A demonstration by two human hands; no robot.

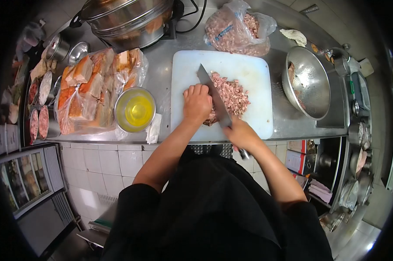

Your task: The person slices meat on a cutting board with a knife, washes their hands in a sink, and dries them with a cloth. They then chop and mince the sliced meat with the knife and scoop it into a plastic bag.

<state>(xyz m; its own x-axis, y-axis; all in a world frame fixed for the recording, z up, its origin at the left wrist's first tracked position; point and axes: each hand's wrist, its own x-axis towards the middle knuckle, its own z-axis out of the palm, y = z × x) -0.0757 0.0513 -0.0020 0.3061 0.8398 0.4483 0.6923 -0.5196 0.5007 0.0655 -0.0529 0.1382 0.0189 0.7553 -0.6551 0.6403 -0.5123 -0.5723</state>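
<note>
My right hand is wrapped round the handle of a large kitchen knife, whose long blade lies slanted across a white cutting board. Just left of the blade, my left hand has its fingers curled in a closed grip over a piece of meat. Most of that piece is hidden by the hand and blade. Diced pink meat is heaped right of the knife, close against the blade.
A steel bowl of yellow liquid and bagged roasted pork slabs stand left. A perforated steel bowl sits right of the board. Behind are a plastic bag of diced meat and a large steel pot.
</note>
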